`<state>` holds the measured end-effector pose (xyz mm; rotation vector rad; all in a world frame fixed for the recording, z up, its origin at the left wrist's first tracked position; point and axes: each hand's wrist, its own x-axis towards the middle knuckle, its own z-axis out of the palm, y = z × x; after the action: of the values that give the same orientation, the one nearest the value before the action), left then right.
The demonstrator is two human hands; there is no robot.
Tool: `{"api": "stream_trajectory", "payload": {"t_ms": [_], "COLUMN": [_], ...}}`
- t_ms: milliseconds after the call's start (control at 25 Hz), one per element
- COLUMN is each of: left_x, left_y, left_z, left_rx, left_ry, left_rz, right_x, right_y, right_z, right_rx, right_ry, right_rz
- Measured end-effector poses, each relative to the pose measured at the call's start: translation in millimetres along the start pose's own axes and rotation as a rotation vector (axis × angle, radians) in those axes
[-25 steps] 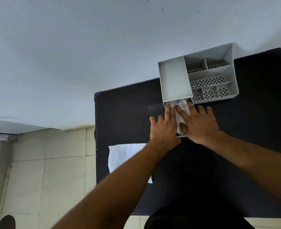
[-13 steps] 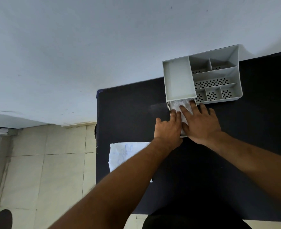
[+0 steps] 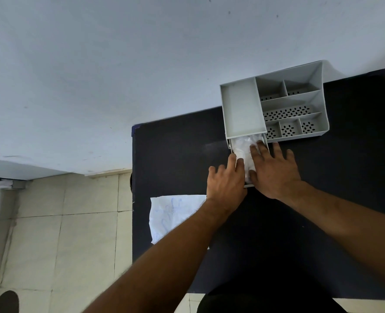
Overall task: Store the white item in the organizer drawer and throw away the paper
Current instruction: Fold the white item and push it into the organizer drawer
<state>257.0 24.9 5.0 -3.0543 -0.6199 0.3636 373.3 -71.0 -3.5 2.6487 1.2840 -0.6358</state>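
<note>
A grey organizer (image 3: 242, 109) stands at the far right of a dark table (image 3: 175, 159), its back against a pale wall (image 3: 119, 64). Its right part is split into open compartments with perforated floors. Its left part is a plain shallow tray above the drawer (image 3: 247, 185), which is pulled out toward the person.

The white item (image 3: 241, 147), crinkled and slightly shiny, lies inside the open drawer and fills most of the width that shows. Both hands rest on it from the near side.

The left hand (image 3: 226, 179) lies palm down at the drawer's left edge. Its fingers are fairly straight and close together, the longer ones reaching onto the white item, and they are curled round nothing.

The right hand (image 3: 275, 170) is spread flat with its fingers wide apart. Its forefinger and thumb side press on the right part of the white item. The other fingers reach past the drawer's right rim onto the table, just near the organizer's front wall. Neither hand grips anything, and both lie loose and flat.

The paper (image 3: 175, 215), a white sheet with faint blue marks, lies on the near left part of the table, well apart from the drawer. The left forearm hides its right side.

Left of the table is a pale tiled floor (image 3: 62, 233).
</note>
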Motion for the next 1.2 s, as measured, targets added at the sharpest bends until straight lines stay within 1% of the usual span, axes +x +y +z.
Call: {"api": "stream_trajectory", "payload": {"t_ms": [80,480,560,720,840,960,1120,1200], "left_x": [-2,-5,-7,-10,-12,-9,1,7], "left_y": [0,12,14,12,9,7,6,8], "left_z": [3,7,8,13,14,10,0,-6], "left_rx": [-0.018,-0.121,-0.13,-0.094,-0.079,-0.096,-0.163,-0.136], "left_ry": [0.045,0.005,0.019,0.102,0.113,0.049,-0.124,-0.156], "left_rz": [-0.01,-0.154,-0.151,-0.098,-0.058,-0.049,-0.043,-0.039], "right_x": [1,2,3,4,4,3,1,1], "right_y": [0,0,1,1,1,3,3,4], "right_z": [0,1,0,0,0,0,0,0], "right_rx": [-0.005,0.017,0.029,0.036,0.041,0.041,0.036,0.041], "right_ry": [-0.001,-0.019,-0.024,-0.033,-0.029,-0.023,-0.006,-0.01], "right_rz": [-0.001,0.009,0.009,0.01,0.002,-0.007,-0.028,-0.034]}}
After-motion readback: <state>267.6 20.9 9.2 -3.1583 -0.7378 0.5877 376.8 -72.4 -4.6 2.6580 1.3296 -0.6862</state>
